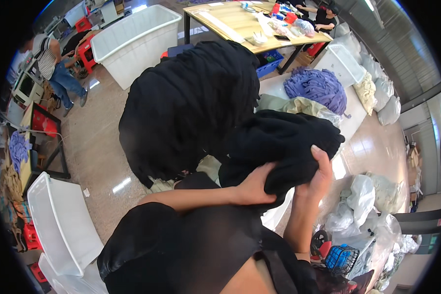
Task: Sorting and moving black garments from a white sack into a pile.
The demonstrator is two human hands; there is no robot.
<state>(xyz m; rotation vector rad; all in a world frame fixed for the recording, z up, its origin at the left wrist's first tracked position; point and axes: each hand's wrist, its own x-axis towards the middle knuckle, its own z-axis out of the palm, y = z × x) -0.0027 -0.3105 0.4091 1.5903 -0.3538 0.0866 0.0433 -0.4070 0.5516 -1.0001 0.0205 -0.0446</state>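
**Head view: both hands gripping a bundle of black cloth above a heap of laundry**

Head camera looks down on a workroom with a shiny floor. At the far left a person in a striped top bends over a cluttered bench. Nearer, a white plastic tub lies at the lower left, and a second white tub stands further back, beside a wooden table strewn with small items.

In the middle a large black garment hangs spread out, draped high. Just right of it sits the black cloth bundle, bunched tight. The left hand is closed on its lower edge, fingers curled into the fabric; the right hand clamps its right side, thumb pressed up against the cloth. Both hold the same bundle.

Behind it lie a pale green cloth and a purple pile; white bags and a blue basket sit at the lower right.

The work looks like gathering or sorting the black piece. The next move likely calls for a firm two-handed hold while pulling it free of the draped garment.
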